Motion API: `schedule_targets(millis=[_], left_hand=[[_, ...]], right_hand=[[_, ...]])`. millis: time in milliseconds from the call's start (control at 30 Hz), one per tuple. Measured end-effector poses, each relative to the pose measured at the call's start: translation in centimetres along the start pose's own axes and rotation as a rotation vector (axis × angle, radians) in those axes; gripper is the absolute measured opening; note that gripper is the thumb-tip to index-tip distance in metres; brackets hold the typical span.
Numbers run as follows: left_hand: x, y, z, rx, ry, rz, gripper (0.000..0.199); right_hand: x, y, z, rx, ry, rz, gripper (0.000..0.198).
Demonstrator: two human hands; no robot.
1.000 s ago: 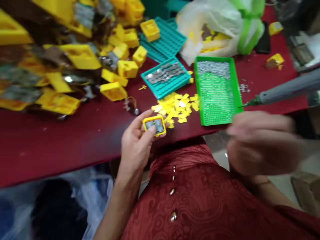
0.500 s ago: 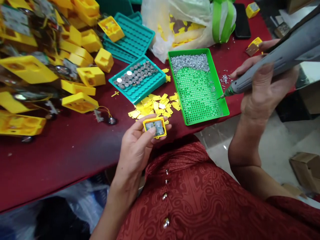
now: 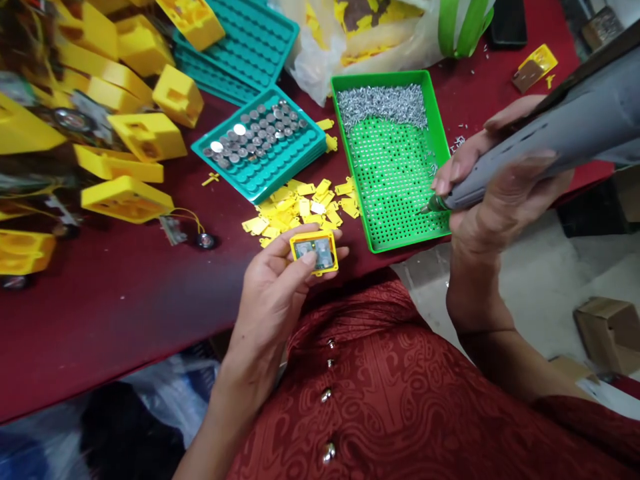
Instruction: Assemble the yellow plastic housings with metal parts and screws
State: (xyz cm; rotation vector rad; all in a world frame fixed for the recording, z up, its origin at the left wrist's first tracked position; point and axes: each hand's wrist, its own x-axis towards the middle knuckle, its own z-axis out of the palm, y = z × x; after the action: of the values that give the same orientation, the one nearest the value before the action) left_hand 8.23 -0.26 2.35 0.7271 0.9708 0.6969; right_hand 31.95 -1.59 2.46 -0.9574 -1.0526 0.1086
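Dark red cloth (image 3: 120, 320) covers your bench, wrinkle-free on the left, with a dull grey smudge near the front edge. One yellow plastic case (image 3: 315, 235) in your left hand (image 3: 280, 273), held just past the bench edge side: thumb pressed on the board, fingers curled behind, gripping it. Case is a shallow rounded rectangle, one green-grey circuit board (image 3: 325, 253) inside. Right hand (image 3: 515, 193) has its fingers wrapped around one grey, smooth, tapered screwdriver (image 3: 535, 143); its tip is over the right side of one green tray (image 3: 437, 127). Can't tell whether it touches. Tray: perforated grid, heap of small silvery screws (image 3: 383, 103) at the far end, too many to count. Just left, a loose pile of thin yellow plates (image 3: 300, 207), dozens. Beyond that, one teal tray (image 3: 260, 177) with scalloped rows, some thirty-plus round metal discs (image 3: 260, 133) on it, two shining white. At least two more teal trays (image 3: 250, 40) overlap behind. Far left: over ten blocky yellow housings (image 3: 125, 67), heaped. Far side: one crinkled translucent bag (image 3: 320, 60), one flat black slab (image 3: 507, 27).
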Motion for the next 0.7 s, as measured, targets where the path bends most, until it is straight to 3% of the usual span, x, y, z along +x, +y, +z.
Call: schedule_targets(millis=[333, 433, 533, 700], left_hand=[[0.13, 0.48, 0.47, -0.056, 0.01, -0.008, 0.036], [0.09, 0.43, 0.62, -0.06, 0.014, -0.017, 0.038], [0.04, 0.36, 0.66, -0.072, 0.026, -0.029, 0.04], [-0.14, 0.43, 0.6, -0.07, 0.023, -0.049, 0.041]], right_hand=[[-0.2, -0.13, -0.09, -0.063, 0.047, 0.1, 0.056], [-0.24, -0.45, -0.12, -0.009, 0.029, 0.127, 0.054], [-0.38, -0.22, -0.1, 0.035, 0.022, 0.091, 0.043], [-0.46, -0.02, -0.14, -0.037, 0.08, 0.027, 0.047]])
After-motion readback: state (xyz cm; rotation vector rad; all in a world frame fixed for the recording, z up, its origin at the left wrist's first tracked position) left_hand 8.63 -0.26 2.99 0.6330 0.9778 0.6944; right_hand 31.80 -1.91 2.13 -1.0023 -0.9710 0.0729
